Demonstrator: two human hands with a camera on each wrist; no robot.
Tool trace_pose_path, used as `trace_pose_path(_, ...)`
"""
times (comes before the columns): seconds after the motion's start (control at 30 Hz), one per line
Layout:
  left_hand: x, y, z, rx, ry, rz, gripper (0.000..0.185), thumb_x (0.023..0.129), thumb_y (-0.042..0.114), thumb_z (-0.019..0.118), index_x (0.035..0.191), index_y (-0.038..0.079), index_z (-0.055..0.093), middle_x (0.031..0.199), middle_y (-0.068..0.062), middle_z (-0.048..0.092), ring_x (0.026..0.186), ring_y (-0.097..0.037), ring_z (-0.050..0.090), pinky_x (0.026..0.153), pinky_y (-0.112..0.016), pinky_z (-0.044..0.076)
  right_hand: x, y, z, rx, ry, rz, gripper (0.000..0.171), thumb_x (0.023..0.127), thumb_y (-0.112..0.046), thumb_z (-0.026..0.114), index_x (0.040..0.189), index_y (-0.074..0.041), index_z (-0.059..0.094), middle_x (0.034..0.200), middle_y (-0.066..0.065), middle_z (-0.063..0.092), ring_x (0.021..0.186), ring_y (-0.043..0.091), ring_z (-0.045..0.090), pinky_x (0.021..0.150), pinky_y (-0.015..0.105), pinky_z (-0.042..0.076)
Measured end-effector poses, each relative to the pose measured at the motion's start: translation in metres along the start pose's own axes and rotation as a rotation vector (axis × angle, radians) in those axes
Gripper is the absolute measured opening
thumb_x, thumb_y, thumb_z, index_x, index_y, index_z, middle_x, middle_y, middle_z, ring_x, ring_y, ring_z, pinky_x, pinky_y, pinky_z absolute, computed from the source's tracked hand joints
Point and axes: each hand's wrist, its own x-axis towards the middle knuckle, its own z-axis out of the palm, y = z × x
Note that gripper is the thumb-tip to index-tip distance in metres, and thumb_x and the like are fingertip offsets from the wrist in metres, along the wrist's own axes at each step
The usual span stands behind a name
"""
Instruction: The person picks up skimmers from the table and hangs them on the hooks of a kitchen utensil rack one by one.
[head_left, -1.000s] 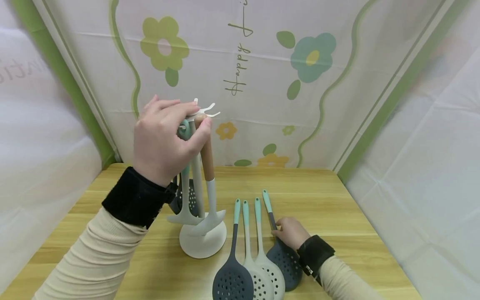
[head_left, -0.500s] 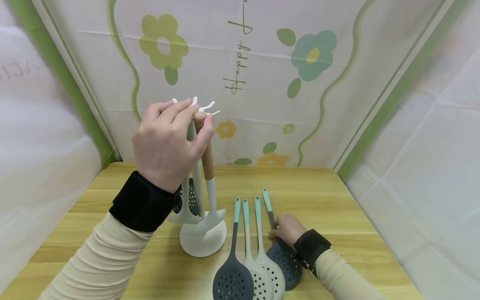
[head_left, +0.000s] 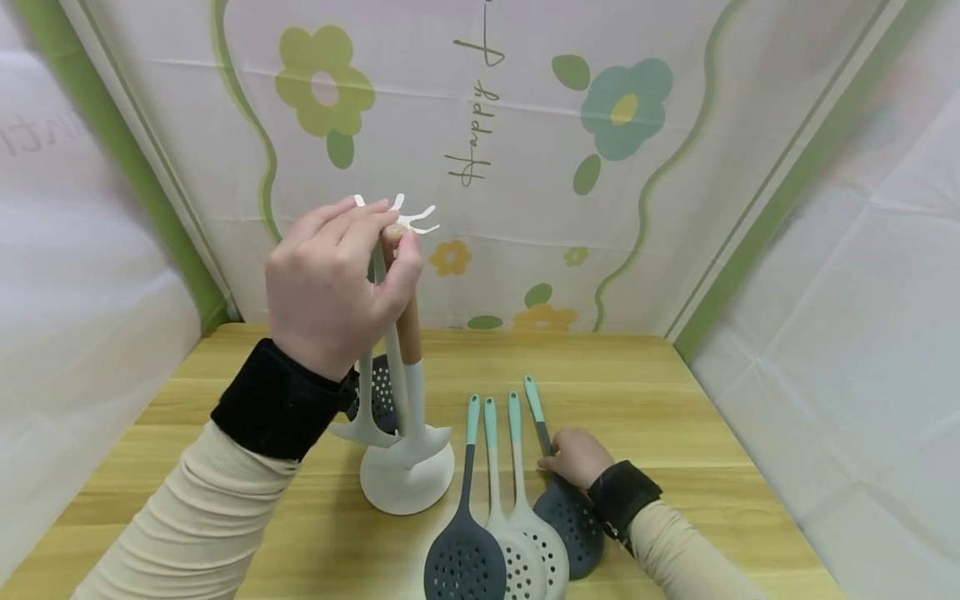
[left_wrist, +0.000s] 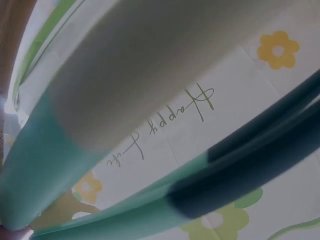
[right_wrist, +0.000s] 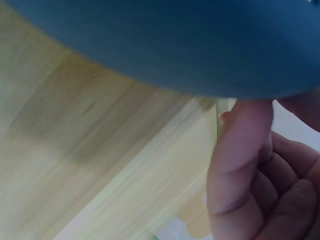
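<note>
My left hand (head_left: pixel 330 279) is up at the white rack's hooked top (head_left: pixel 416 223), thumb and fingers pinching the upper end of a ladle with a wooden handle (head_left: pixel 409 329) and a white bowl. Beside it hangs a pale grey ladle (head_left: pixel 365 408) with a teal handle end (left_wrist: pixel 45 155), largely behind the hand. Down at the right, my right hand (head_left: pixel 579 457) grips the neck of a dark slotted skimmer (head_left: pixel 573 529) lying on the table. In the right wrist view, curled fingers (right_wrist: pixel 240 155) meet the underside of the dark skimmer head (right_wrist: pixel 175 45).
Left of the right hand lie another dark skimmer (head_left: pixel 465 562) and two pale skimmers (head_left: pixel 495 500), handles pointing away. The rack's round white base (head_left: pixel 408 487) stands on the wooden table (head_left: pixel 615 367). Dark utensils (left_wrist: pixel 240 170) hang behind the rack pole; printed fabric walls (head_left: pixel 510 150) surround the table.
The left hand has shifted slightly at the rack top. The hanging ladles have swung a little to the left. The right hand and the skimmers on the table have hardly moved.
</note>
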Motion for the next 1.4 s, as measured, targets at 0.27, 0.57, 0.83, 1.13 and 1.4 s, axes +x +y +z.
trace_pose_path(0.27, 0.0, -0.004, -0.001, -0.094, -0.005, -0.022, 0.043, 0.089, 0.031, 0.045, 0.071, 0.001, 0.071, 0.089, -0.012, 0.078, 0.094, -0.033, 0.074, 0.089, -0.043, 0.058, -0.001, -0.001, -0.002, 0.01, -0.008, 0.007, 0.019, 0.085, -0.019, 0.075, 0.085, 0.0, 0.072, 0.066, 0.002, 0.059, 0.057, 0.014, 0.054, 0.049, 0.023, 0.041)
trace_pose_path(0.57, 0.0, -0.007, 0.0, -0.167, -0.004, -0.013, 0.045, 0.089, 0.03, 0.044, 0.083, 0.0, 0.077, 0.091, -0.011, 0.078, 0.097, -0.032, 0.074, 0.087, -0.046, 0.058, -0.002, 0.001, -0.004, 0.078, -0.032, 0.016, 0.02, 0.086, -0.019, 0.074, 0.089, 0.0, 0.071, 0.069, 0.003, 0.06, 0.06, 0.015, 0.055, 0.051, 0.025, 0.044)
trace_pose_path(0.83, 0.001, -0.011, -0.001, -0.196, -0.047, 0.005, 0.043, 0.09, 0.028, 0.043, 0.08, 0.001, 0.075, 0.095, -0.009, 0.078, 0.1, -0.03, 0.073, 0.088, -0.044, 0.057, -0.003, 0.006, -0.006, 0.141, -0.037, 0.041, 0.024, 0.087, -0.02, 0.072, 0.096, 0.003, 0.07, 0.073, 0.004, 0.063, 0.063, 0.015, 0.058, 0.054, 0.027, 0.048)
trace_pose_path(1.13, 0.002, -0.017, -0.004, -0.193, -0.1, 0.021, 0.044, 0.091, 0.027, 0.042, 0.091, 0.0, 0.077, 0.098, -0.01, 0.078, 0.104, -0.03, 0.072, 0.089, -0.044, 0.057, -0.004, 0.006, -0.009, 0.173, -0.025, 0.039, 0.025, 0.088, -0.02, 0.071, 0.098, 0.003, 0.068, 0.07, 0.003, 0.062, 0.059, 0.015, 0.058, 0.052, 0.027, 0.048)
trace_pose_path(1.4, 0.001, -0.019, -0.004, -0.205, -0.11, 0.028, 0.044, 0.091, 0.026, 0.041, 0.09, 0.0, 0.076, 0.099, -0.011, 0.078, 0.104, -0.03, 0.072, 0.091, -0.043, 0.056, -0.001, 0.003, -0.01, 0.18, 0.02, 0.033, 0.023, 0.088, -0.018, 0.069, 0.1, 0.002, 0.069, 0.064, 0.001, 0.06, 0.055, 0.013, 0.055, 0.049, 0.024, 0.043)
